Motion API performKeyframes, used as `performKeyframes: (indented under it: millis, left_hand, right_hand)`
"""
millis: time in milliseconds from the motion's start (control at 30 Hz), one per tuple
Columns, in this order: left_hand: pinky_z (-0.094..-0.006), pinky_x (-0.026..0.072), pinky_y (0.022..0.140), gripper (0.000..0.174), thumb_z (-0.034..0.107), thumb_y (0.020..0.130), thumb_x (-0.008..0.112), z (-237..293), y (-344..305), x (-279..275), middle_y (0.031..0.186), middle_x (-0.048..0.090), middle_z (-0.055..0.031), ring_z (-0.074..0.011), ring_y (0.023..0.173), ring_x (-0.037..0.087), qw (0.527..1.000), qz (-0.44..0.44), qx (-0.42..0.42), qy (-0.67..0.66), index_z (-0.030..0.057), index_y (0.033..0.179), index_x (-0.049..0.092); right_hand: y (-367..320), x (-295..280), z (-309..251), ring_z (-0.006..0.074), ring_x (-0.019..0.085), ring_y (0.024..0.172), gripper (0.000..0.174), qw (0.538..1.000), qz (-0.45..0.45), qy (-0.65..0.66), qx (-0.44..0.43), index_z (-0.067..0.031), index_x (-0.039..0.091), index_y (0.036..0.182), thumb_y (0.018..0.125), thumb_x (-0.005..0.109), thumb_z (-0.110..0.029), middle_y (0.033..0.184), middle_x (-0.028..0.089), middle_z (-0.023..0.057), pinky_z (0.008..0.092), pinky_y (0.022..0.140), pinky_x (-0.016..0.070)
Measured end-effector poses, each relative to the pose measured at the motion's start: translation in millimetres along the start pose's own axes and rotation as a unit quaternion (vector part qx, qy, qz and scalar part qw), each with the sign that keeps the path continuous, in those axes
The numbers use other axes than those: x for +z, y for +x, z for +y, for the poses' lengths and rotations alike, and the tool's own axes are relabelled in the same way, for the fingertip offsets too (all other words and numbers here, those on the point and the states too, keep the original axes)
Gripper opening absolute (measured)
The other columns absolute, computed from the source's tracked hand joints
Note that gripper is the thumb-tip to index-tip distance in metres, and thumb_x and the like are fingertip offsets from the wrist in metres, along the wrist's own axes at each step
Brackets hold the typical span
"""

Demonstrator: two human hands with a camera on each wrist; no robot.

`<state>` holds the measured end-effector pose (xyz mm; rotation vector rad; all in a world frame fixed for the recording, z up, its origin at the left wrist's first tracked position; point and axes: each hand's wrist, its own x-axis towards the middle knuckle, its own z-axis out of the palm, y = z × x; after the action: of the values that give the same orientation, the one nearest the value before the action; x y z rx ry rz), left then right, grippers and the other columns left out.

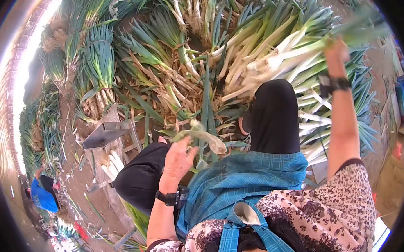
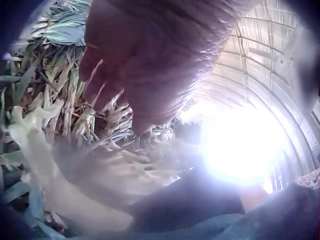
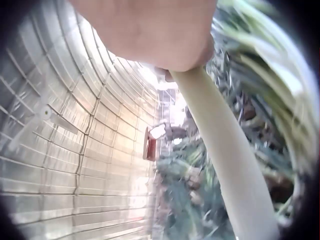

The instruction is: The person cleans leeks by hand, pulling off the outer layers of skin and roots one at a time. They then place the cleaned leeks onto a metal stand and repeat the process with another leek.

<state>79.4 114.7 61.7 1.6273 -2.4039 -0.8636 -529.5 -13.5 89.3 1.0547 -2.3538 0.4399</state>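
Observation:
In the head view my right hand (image 1: 336,55) is raised at the upper right, gripping a leek whose green top blurs beyond the fist. The right wrist view shows the pale shaft of this leek (image 3: 225,150) running down from under the curled fingers. My left hand (image 1: 179,160) is over the lap, near the left knee, with loosely bent fingers. Just past its fingertips hangs a pale, limp strip of peeled leek leaf (image 1: 206,139). The left wrist view has this strip below the hand (image 2: 150,55), apart from the fingers.
Trimmed white leeks (image 1: 301,114) lie piled beyond the right knee. Unpeeled leeks (image 1: 169,52) and dry leaf scraps cover the ground ahead. A metal tray (image 1: 106,135) stands by the left knee. Tied bundles (image 1: 99,58) line the left, where another person (image 1: 45,193) is working.

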Motion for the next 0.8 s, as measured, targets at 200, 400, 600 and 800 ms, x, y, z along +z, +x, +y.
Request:
performKeyframes:
  millis: [200, 400, 600, 800]
  left_hand:
    - [-0.0404, 0.0398, 0.095, 0.032, 0.024, 0.084, 0.064, -26.2, -2.2, 11.2, 0.084, 0.066, -0.0208, -0.0365, 0.085, 0.063, 0.992, -0.100, -0.033, -0.069, 0.0009, 0.106, 0.060]
    - [-0.0459, 0.0490, 0.076, 0.033, 0.027, 0.083, 0.064, -31.0, 51.2, -14.2, 0.087, 0.063, -0.0202, -0.0376, 0.086, 0.061, 0.995, -0.090, 0.027, 0.023, -0.0004, 0.099, 0.057]
    - [-0.0445, 0.0505, 0.074, 0.038, 0.032, 0.081, 0.064, -25.1, 76.2, 5.7, 0.088, 0.065, -0.0179, -0.0353, 0.086, 0.062, 0.977, -0.189, -0.007, 0.097, 0.0020, 0.102, 0.057]
    - [-0.0418, 0.0489, 0.067, 0.046, 0.027, 0.076, 0.070, -20.0, 66.8, -22.0, 0.081, 0.061, -0.0133, -0.0302, 0.080, 0.061, 0.991, -0.112, 0.062, -0.032, 0.0005, 0.111, 0.055]
  right_hand:
    - [-90.9, 60.7, 321.6, 0.0305, 0.060, 0.103, 0.047, 0.959, -0.129, -0.252, -0.022, -0.0048, 0.064, 0.109, 0.081, 0.060, -0.043, 0.110, 0.064, 0.0159, 0.0421, 0.087, 0.0482]
    - [-10.4, 54.3, 67.4, 0.0149, 0.057, 0.075, 0.031, 0.787, -0.328, 0.490, 0.181, -0.0055, 0.064, 0.109, 0.088, 0.060, -0.029, 0.086, 0.064, 0.0028, 0.0276, 0.068, 0.0444]
    - [-108.6, -4.4, -356.6, 0.0284, 0.062, 0.103, 0.052, 0.568, -0.655, 0.477, -0.146, -0.0017, 0.053, 0.126, 0.094, 0.050, -0.042, 0.120, 0.059, 0.0178, 0.0363, 0.089, 0.0524]
    - [-312.9, 167.3, -431.8, 0.0378, 0.057, 0.106, 0.048, 0.741, -0.606, 0.209, -0.199, 0.0016, 0.047, 0.124, 0.085, 0.058, -0.025, 0.114, 0.060, 0.0229, 0.0411, 0.086, 0.0494]
